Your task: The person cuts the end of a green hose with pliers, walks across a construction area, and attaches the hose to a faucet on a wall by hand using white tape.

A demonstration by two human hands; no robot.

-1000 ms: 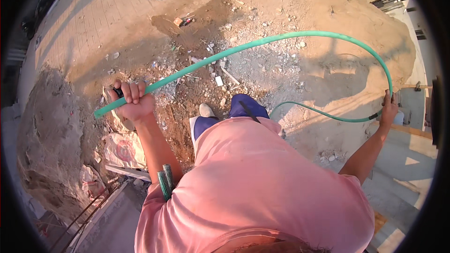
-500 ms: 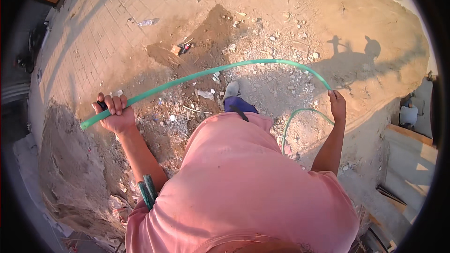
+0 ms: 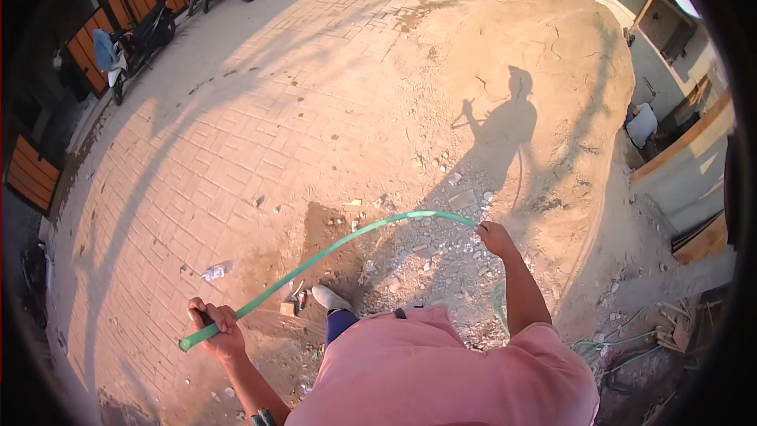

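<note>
A green hose [image 3: 339,245] arches between my two hands in front of my pink shirt. My left hand [image 3: 221,333] is closed round it close to its cut end, which sticks out to the left; a small dark thing also shows among these fingers, too little of it to name. My right hand [image 3: 494,238] pinches the hose at the arch's far side. Beyond that grip, a lower stretch of green hose hangs near my right forearm, mostly hidden by it. At my left forearm a bit of a dark green piece shows at the lower edge.
Rubble and stones [image 3: 410,272] lie round my shoe [image 3: 331,300]. A sand heap [image 3: 552,71] rises ahead on the right, past a paved lane [image 3: 213,166]. Motorbikes [image 3: 138,43] stand at far left. Boards [image 3: 682,146] and thin hose on the ground lie to the right.
My view has tilted up and the lane and motorbikes have come into sight. My hands sit closer together, the right one further left, both still holding the hose. My foot has moved onto other ground.
</note>
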